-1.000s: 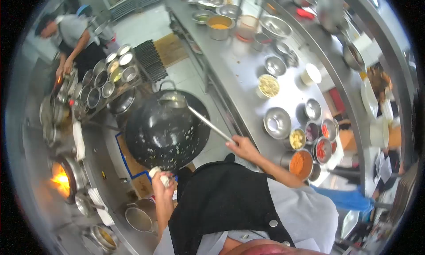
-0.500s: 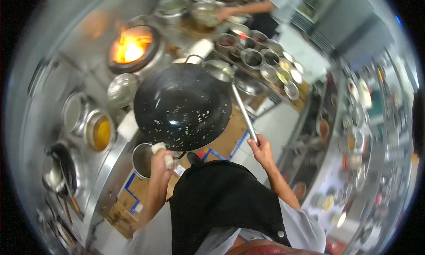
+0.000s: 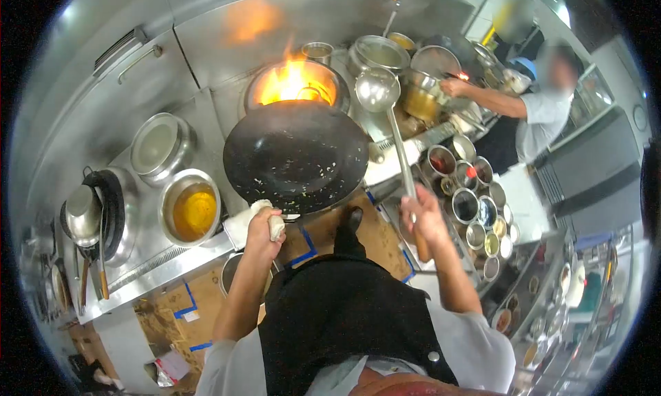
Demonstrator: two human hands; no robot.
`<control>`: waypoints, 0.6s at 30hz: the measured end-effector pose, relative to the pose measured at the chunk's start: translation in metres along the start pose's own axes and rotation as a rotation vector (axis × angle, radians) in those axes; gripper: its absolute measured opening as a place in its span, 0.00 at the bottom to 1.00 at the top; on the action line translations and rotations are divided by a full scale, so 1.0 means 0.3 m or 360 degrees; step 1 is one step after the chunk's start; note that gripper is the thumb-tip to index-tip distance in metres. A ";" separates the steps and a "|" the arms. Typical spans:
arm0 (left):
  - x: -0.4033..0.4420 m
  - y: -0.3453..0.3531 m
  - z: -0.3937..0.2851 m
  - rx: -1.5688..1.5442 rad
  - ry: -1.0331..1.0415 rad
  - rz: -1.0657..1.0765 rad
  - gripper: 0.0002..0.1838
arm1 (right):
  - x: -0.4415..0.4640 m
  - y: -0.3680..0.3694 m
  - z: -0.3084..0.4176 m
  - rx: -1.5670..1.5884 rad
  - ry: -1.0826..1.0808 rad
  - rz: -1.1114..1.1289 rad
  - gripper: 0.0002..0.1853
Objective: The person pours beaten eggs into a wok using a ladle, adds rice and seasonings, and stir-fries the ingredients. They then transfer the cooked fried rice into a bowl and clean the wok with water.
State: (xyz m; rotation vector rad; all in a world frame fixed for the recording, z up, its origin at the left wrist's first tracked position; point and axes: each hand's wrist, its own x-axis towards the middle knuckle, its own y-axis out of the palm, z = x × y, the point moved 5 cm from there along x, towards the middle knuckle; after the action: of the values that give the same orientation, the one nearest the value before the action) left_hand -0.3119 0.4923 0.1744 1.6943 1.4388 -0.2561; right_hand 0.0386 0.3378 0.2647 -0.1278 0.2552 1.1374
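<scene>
A black wok with small pale bits scattered over its inside is tilted in front of the flaming burner. My left hand is closed on the wok's near handle through a folded white cloth. In my right hand is a long-handled metal ladle, gripped by its wooden end. The ladle's bowl is raised to the right of the fire, apart from the wok.
Left of the wok stand a pot of yellow oil and a lidded-looking metal pot. Several seasoning containers crowd the right side. A co-worker's arm reaches over pots at the back right. A bucket stands below my left forearm.
The wok has moved to the burner's front edge, with my left hand still on it. The ladle has swung up and away from the wok's right side. My view has turned.
</scene>
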 end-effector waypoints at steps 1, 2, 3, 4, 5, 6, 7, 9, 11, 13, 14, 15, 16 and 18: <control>0.037 0.032 -0.016 -0.0026 0.0011 -0.0049 0.10 | 0.139 -0.028 0.034 -0.0094 -0.0023 0.0042 0.12; 0.086 0.073 -0.041 -0.0051 0.0032 -0.0092 0.09 | 0.296 -0.060 0.071 -0.0185 -0.0059 0.0084 0.14; 0.145 0.095 -0.050 -0.0065 0.0056 -0.0137 0.09 | 0.454 -0.082 0.118 -0.0307 -0.0099 0.0104 0.15; 0.173 0.143 -0.068 -0.0062 0.0045 -0.0177 0.08 | 0.615 -0.095 0.175 -0.0428 -0.0142 0.0124 0.16; 0.222 0.170 -0.077 -0.0071 0.0064 -0.0204 0.09 | 0.760 -0.089 0.240 -0.0520 -0.0238 0.0155 0.16; 0.271 0.195 -0.093 -0.0085 0.0079 -0.0230 0.09 | 0.907 -0.074 0.313 -0.0613 -0.0336 0.0184 0.17; 0.302 0.234 -0.118 -0.0157 0.0095 -0.0335 0.09 | 1.093 -0.064 0.349 -0.0767 -0.0340 0.0230 0.20; 0.378 0.293 -0.161 -0.0166 0.0130 -0.0416 0.09 | 1.501 -0.057 0.330 -0.1184 -0.0444 0.0238 0.24; 0.449 0.355 -0.191 -0.0179 0.0178 -0.0541 0.08 | 1.887 -0.022 0.296 -0.1562 -0.0751 0.0143 0.26; 0.500 0.389 -0.189 -0.0192 0.0251 -0.0645 0.09 | 2.129 0.024 0.244 -0.1771 -0.0929 0.0100 0.25; 0.531 0.405 -0.200 -0.0199 0.0295 -0.0698 0.09 | 2.237 0.059 0.222 -0.1868 -0.0934 0.0116 0.23; 0.558 0.423 -0.205 -0.0209 0.0323 -0.0738 0.09 | 2.337 0.103 0.195 -0.1960 -0.0945 0.0128 0.22; 0.590 0.445 -0.209 -0.0215 0.0350 -0.0774 0.09 | 2.481 0.139 0.125 -0.1851 -0.0626 0.0293 0.19; 0.652 0.462 -0.214 -0.0186 0.0401 -0.0793 0.09 | 2.674 0.194 0.011 -0.1618 0.0013 0.0598 0.14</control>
State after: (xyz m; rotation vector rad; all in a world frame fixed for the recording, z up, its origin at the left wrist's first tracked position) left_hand -0.1531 0.6818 0.1522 1.2856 2.0165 -0.2273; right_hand 0.3032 1.0684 0.0566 -1.0140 -0.3319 1.5531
